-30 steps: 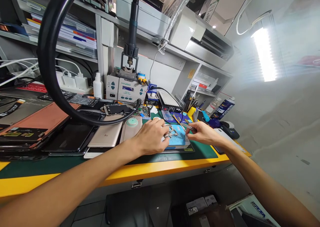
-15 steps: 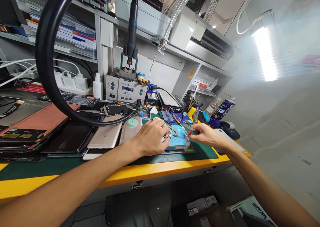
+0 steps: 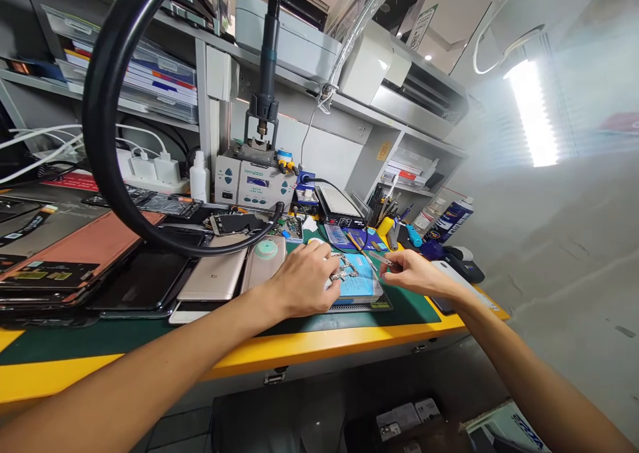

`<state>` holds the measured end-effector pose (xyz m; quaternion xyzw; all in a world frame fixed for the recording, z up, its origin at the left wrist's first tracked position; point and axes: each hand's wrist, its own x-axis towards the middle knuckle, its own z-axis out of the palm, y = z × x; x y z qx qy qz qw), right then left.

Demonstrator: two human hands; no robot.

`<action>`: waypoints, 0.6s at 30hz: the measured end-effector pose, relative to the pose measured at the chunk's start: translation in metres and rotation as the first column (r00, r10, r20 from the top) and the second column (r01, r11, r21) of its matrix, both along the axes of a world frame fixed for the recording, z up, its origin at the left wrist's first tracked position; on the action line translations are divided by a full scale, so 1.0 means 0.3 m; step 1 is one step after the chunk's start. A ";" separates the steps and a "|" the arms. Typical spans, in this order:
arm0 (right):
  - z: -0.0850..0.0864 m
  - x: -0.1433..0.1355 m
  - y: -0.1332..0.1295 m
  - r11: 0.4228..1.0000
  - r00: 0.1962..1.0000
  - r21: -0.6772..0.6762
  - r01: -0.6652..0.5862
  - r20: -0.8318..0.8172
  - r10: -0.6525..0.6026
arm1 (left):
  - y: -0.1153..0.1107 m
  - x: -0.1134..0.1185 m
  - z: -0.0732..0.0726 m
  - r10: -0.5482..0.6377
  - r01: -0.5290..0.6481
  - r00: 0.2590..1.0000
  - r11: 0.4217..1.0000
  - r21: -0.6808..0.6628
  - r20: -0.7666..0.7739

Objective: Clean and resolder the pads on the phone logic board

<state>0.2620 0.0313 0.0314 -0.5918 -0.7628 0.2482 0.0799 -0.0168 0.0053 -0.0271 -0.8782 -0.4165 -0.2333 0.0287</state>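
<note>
On the blue-topped box (image 3: 363, 287) lies a small circuit board (image 3: 349, 267) with an irregular outline. My left hand (image 3: 310, 277) is closed at the board's left edge, its fingers curled down onto it. A slim metal tool that looks like tweezers (image 3: 391, 264) is pinched in my right hand (image 3: 412, 273), just right of the box. The tool points up and left, above the green mat (image 3: 409, 310). Under the box is a flat dark mesh-like piece (image 3: 384, 304).
Phones (image 3: 212, 270) and phone parts cover the left side. A thick black hose (image 3: 94, 107) loops over them from the grey rework station (image 3: 254, 181). Behind the box stand a flat device (image 3: 339, 203) and a tool holder (image 3: 382, 203). Bottles and a blue can (image 3: 452, 219) are at right.
The whole view has shifted slightly, with things sitting a little lower and further right. Both hands keep nearly the same place beside the box.
</note>
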 end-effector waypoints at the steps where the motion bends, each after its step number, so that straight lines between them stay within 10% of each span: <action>1: -0.001 0.012 0.007 1.000 0.999 0.005 0.019 -0.043 -0.018 | 0.000 0.000 -0.001 -0.002 0.002 1.000 1.000 0.000 0.001; 9: -0.019 0.084 0.167 0.940 0.870 0.117 0.322 -0.428 -0.244 | 0.000 -0.002 -0.005 -0.001 0.001 1.000 1.000 0.010 0.006; 18: -0.106 0.004 0.421 0.887 0.845 0.199 0.417 -0.444 -0.298 | 0.002 -0.006 -0.011 -0.006 0.005 1.000 0.999 0.048 0.021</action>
